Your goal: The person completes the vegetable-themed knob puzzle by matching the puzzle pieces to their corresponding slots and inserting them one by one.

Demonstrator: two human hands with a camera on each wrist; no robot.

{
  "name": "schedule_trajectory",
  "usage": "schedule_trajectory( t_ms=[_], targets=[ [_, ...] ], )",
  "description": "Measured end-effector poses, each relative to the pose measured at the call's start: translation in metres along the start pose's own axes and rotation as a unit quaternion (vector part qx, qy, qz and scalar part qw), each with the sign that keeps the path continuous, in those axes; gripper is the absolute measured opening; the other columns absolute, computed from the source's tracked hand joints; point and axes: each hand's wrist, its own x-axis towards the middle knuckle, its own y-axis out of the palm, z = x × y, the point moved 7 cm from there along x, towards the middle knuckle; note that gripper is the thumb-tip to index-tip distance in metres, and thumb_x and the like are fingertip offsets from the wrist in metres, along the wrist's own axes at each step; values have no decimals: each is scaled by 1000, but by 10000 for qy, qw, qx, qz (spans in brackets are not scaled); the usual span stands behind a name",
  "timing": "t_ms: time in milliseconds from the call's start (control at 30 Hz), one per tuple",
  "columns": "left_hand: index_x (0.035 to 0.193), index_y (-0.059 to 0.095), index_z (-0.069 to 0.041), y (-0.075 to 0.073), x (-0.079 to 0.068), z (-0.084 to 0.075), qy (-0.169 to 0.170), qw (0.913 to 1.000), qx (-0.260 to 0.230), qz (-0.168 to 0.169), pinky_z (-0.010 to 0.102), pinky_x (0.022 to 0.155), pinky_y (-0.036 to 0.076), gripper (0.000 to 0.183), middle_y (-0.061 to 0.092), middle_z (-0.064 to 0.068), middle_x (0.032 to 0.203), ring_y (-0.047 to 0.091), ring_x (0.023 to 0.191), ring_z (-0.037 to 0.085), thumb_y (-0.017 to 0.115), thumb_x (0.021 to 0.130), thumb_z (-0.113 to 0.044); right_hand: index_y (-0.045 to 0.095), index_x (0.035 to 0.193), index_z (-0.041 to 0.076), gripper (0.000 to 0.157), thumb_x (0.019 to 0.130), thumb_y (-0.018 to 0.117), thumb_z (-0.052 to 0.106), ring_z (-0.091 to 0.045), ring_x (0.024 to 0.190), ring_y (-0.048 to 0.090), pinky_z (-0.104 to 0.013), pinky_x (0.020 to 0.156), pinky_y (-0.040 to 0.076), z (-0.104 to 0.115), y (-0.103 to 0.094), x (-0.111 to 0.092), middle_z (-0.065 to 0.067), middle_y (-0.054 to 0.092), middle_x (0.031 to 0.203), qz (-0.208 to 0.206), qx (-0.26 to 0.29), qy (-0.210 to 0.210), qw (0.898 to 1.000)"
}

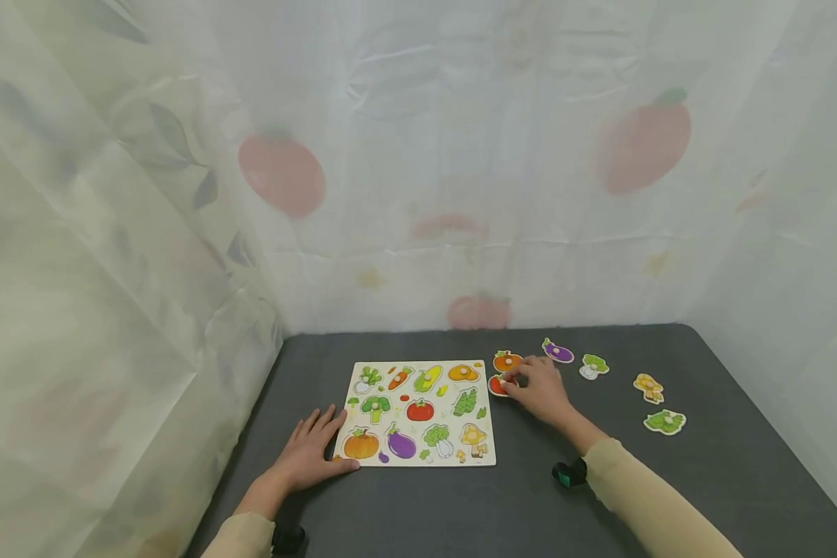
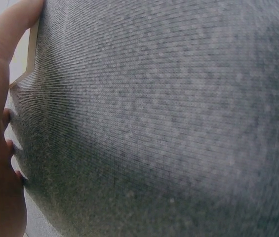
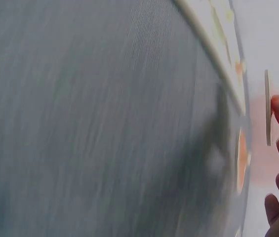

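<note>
A white wooden vegetable puzzle board (image 1: 453,457) lies flat on the dark table. My left hand (image 1: 310,452) rests with spread, straight fingers at the board's lower left corner; in the left wrist view the thumb (image 2: 11,29) lies along its edge. Just past the board's right side, my right hand (image 1: 540,387) pinches a red tomato puzzle piece (image 1: 500,385) by its knob. In the right wrist view that tomato piece (image 3: 268,108) shows edge-on, raised off the table. Right behind it lies an orange pumpkin piece (image 1: 507,360).
More knobbed pieces lie to the right: a purple eggplant (image 1: 558,353), a green-and-white leafy vegetable (image 1: 593,366), yellow mushrooms (image 1: 649,387) and a green piece (image 1: 665,421). Printed curtains (image 1: 460,155) hang behind the table (image 1: 635,496) and along its sides.
</note>
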Motion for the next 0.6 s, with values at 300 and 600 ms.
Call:
schedule_trajectory(
  t_ms=[300, 600],
  targets=[
    [162, 34, -16, 2, 1, 3, -138, 9998, -2, 160, 66, 120, 6, 110, 24, 17, 167, 13, 153, 47, 72, 77, -76, 77, 89, 27, 8, 90, 80, 34, -33, 126, 46, -61, 107, 31, 53, 35, 8, -1, 63, 114, 195, 359, -144, 9991],
    [161, 37, -13, 1, -1, 2, -9, 10000, -94, 14, 69, 118, 8, 109, 28, 20, 165, 16, 151, 49, 74, 77, -73, 80, 87, 28, 6, 89, 82, 34, -28, 113, 48, -53, 98, 39, 83, 67, 12, 3, 64, 106, 276, 227, -273, 9990]
  ],
)
